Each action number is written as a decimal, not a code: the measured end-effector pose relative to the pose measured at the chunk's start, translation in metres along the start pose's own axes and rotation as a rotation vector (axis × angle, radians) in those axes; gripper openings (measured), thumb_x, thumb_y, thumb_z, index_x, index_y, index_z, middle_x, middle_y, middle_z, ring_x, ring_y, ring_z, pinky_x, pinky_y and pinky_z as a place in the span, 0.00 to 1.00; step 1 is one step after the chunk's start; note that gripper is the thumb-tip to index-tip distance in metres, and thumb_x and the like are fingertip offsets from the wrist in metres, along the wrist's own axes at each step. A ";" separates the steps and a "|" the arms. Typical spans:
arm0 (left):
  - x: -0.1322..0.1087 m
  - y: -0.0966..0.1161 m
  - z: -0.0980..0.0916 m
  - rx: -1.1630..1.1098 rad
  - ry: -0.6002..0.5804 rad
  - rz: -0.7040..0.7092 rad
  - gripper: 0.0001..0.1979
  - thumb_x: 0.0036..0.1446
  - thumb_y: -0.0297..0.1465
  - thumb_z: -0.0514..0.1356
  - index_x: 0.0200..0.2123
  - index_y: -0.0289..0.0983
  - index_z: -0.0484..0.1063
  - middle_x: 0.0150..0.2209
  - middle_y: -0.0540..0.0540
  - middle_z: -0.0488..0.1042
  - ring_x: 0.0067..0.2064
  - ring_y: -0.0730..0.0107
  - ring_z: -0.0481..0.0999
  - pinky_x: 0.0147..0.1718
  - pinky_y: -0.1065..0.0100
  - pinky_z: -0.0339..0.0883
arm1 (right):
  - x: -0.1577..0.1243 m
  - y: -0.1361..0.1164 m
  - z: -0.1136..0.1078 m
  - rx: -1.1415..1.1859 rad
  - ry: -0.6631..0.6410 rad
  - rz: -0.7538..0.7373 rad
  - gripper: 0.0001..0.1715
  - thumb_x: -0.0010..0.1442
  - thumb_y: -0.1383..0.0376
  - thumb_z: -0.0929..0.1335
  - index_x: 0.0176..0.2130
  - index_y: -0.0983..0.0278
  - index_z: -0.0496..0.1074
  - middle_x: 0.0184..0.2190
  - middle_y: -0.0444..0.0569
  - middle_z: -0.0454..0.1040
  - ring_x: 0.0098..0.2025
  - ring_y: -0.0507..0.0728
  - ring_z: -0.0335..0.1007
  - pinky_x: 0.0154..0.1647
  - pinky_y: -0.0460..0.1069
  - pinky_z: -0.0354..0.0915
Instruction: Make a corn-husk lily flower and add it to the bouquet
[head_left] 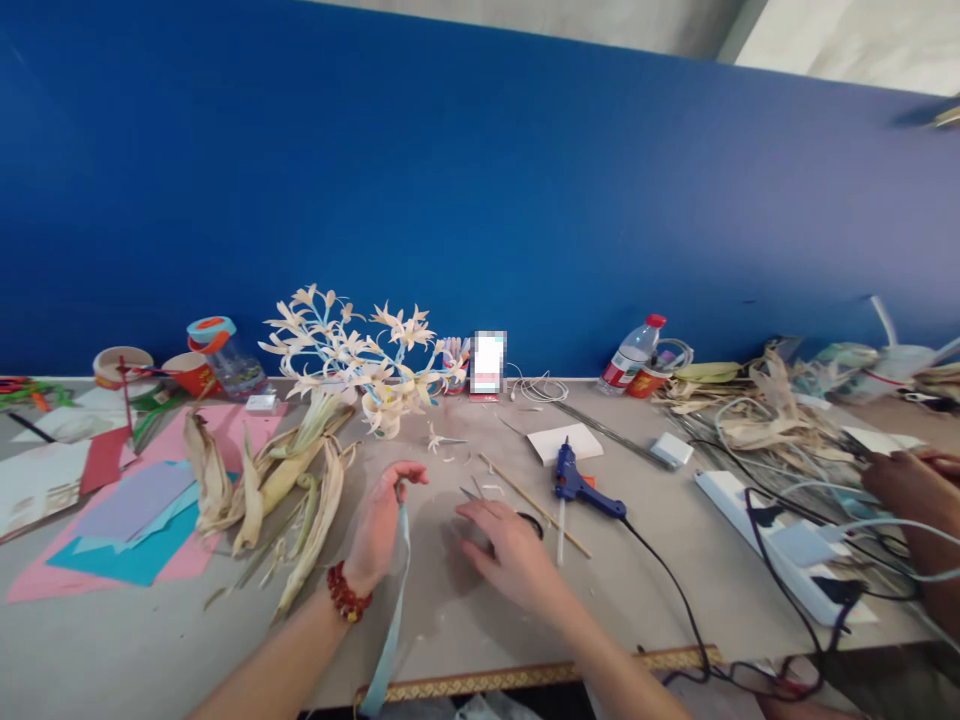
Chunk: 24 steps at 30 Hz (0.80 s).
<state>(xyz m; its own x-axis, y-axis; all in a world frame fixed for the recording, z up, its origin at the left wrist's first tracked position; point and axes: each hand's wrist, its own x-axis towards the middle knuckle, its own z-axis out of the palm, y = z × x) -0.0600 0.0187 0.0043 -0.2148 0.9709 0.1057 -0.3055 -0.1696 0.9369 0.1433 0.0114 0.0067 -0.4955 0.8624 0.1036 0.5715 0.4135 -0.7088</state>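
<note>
My left hand (pixel 382 520), with a red bead bracelet (pixel 347 592) at the wrist, has its fingers curled round the top of a pale blue ribbon (pixel 399 600) that hangs past the table's front edge. My right hand (pixel 502 545) is over black-handled scissors (pixel 531 524), palm down with fingers spread; their blade tip shows beyond its fingertips. Whether it touches them is unclear. A thin stick (pixel 532 502) lies just beyond it. Right of that rests a blue glue gun (pixel 581 484). A small loose flower (pixel 435 437) lies ahead of my hands.
Husk flowers (pixel 352 350) stand at the back left, behind corn husks (pixel 289 480) and coloured paper (pixel 135 510). A lit phone (pixel 489 362) leans near the wall. Bottle (pixel 634 355), power strip (pixel 772 550) and black cables are on the right. Another person's hands (pixel 911 490) work at far right.
</note>
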 end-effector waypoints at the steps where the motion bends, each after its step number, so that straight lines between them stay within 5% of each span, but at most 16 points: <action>1: -0.004 0.002 0.006 -0.092 -0.065 -0.024 0.27 0.58 0.51 0.52 0.40 0.34 0.76 0.39 0.40 0.74 0.41 0.60 0.70 0.39 0.64 0.63 | 0.002 -0.003 0.009 0.175 0.000 0.024 0.22 0.60 0.64 0.68 0.53 0.60 0.68 0.49 0.53 0.74 0.46 0.60 0.72 0.48 0.55 0.67; 5: -0.009 0.009 0.021 -0.362 -0.170 -0.129 0.30 0.58 0.53 0.50 0.39 0.33 0.76 0.39 0.39 0.73 0.39 0.61 0.70 0.38 0.63 0.64 | 0.015 -0.010 0.052 0.902 -0.048 0.142 0.30 0.52 0.51 0.73 0.49 0.60 0.63 0.31 0.43 0.74 0.23 0.51 0.72 0.25 0.47 0.68; 8: -0.002 0.011 0.016 -0.220 -0.144 -0.117 0.24 0.59 0.49 0.53 0.43 0.35 0.75 0.45 0.38 0.73 0.47 0.58 0.71 0.44 0.61 0.64 | 0.025 -0.008 0.064 1.091 0.013 0.237 0.28 0.48 0.48 0.74 0.39 0.61 0.62 0.21 0.35 0.67 0.16 0.49 0.66 0.19 0.44 0.64; 10: -0.001 0.012 0.007 0.049 -0.118 -0.081 0.21 0.56 0.43 0.60 0.50 0.38 0.71 0.54 0.39 0.70 0.56 0.56 0.66 0.50 0.60 0.61 | 0.029 -0.006 0.059 1.097 0.049 0.248 0.28 0.48 0.48 0.75 0.36 0.61 0.61 0.20 0.35 0.67 0.16 0.48 0.66 0.18 0.44 0.64; 13: -0.010 0.011 -0.004 0.369 -0.113 -0.026 0.36 0.49 0.35 0.68 0.60 0.45 0.59 0.61 0.40 0.63 0.58 0.56 0.65 0.49 0.60 0.63 | 0.030 -0.007 0.043 1.070 0.103 0.223 0.25 0.50 0.49 0.74 0.36 0.61 0.62 0.20 0.36 0.68 0.17 0.49 0.67 0.20 0.44 0.64; 18: -0.037 0.000 -0.005 0.409 -0.393 -0.197 0.15 0.57 0.36 0.61 0.46 0.36 0.69 0.31 0.46 0.74 0.33 0.66 0.73 0.34 0.66 0.66 | 0.030 -0.016 0.031 0.846 0.125 0.128 0.14 0.58 0.56 0.69 0.35 0.62 0.65 0.23 0.40 0.69 0.24 0.51 0.69 0.25 0.46 0.66; 24: -0.033 0.002 -0.020 0.663 -0.282 -0.006 0.14 0.61 0.35 0.55 0.49 0.37 0.64 0.24 0.53 0.68 0.28 0.68 0.70 0.30 0.69 0.63 | 0.022 -0.027 0.015 0.391 0.053 0.076 0.17 0.61 0.61 0.68 0.50 0.58 0.67 0.43 0.47 0.74 0.32 0.52 0.71 0.31 0.47 0.66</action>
<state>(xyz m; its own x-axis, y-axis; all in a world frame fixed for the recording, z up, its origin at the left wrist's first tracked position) -0.0719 -0.0168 -0.0036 0.0604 0.9934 0.0976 0.3412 -0.1124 0.9333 0.1068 0.0147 0.0176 -0.4210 0.9044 0.0693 0.3078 0.2144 -0.9270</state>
